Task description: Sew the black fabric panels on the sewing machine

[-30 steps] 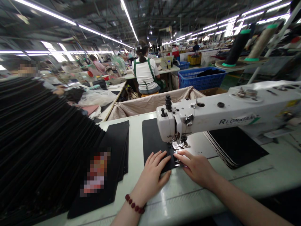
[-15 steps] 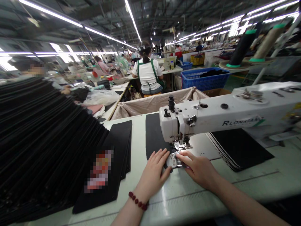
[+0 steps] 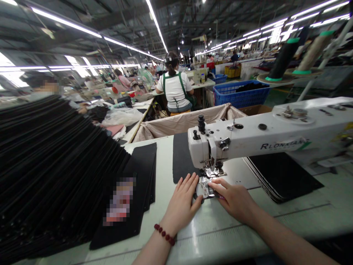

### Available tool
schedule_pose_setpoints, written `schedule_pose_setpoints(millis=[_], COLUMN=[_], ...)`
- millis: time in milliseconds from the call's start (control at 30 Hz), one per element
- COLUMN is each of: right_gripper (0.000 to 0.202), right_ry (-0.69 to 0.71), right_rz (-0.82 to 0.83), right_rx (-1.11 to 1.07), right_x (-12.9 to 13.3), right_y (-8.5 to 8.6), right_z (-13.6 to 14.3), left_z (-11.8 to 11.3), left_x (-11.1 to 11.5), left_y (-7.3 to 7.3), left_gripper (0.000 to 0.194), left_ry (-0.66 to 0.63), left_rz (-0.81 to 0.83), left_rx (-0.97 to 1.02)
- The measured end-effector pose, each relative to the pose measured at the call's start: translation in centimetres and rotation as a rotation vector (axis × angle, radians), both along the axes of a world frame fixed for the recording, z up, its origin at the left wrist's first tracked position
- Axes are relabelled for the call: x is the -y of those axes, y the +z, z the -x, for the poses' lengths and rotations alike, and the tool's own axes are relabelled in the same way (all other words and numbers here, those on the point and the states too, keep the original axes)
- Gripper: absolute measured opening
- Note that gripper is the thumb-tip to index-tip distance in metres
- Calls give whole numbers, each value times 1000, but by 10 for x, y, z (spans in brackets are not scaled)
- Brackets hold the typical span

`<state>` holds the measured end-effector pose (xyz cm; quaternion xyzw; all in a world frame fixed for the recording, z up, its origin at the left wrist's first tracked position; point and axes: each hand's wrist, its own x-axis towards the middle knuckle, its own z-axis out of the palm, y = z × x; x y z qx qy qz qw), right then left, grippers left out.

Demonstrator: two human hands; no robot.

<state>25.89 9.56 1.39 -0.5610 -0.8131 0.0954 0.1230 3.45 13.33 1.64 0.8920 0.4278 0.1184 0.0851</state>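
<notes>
A white sewing machine (image 3: 237,136) stands over the table, its presser foot (image 3: 213,172) down beside a black fabric panel (image 3: 182,158). My left hand (image 3: 183,198) lies flat with fingers stretched, fingertips at the panel's near edge. Between my hands is the shiny metal needle plate (image 3: 204,189). My right hand (image 3: 235,198) has its index finger extended at the plate, just in front of the foot. Its other fingers curl under around a small thing with a pinkish-purple edge, mostly hidden.
Tall stacked black panels (image 3: 55,176) fill the left, with several loose panels (image 3: 143,173) beside them. Another stack of black pieces (image 3: 281,176) sits under the machine arm. Beyond the table are a cloth-lined bin (image 3: 162,127), a blue basket (image 3: 239,94) and a seated co-worker (image 3: 176,86).
The black panel has slid slightly away from me under the presser foot. My hands keep nearly the same places, and the view has shifted a little.
</notes>
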Motion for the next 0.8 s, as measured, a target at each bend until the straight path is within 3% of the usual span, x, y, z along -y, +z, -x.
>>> schedule_pose_setpoints(millis=[267, 633, 800], right_gripper=[51, 52, 52], right_ry=[0, 23, 10], right_rz=[-22, -149, -169], right_rx=[-14, -18, 6], right_x=[0, 0, 0], right_y=[-1, -19, -20], right_z=[0, -6, -6], left_z=[0, 0, 0], left_x=[-1, 10, 11], left_y=[-1, 9, 7], left_gripper=[60, 59, 58], left_ry=[-11, 20, 26], left_rz=[-20, 5, 2], left_rx=[1, 32, 43])
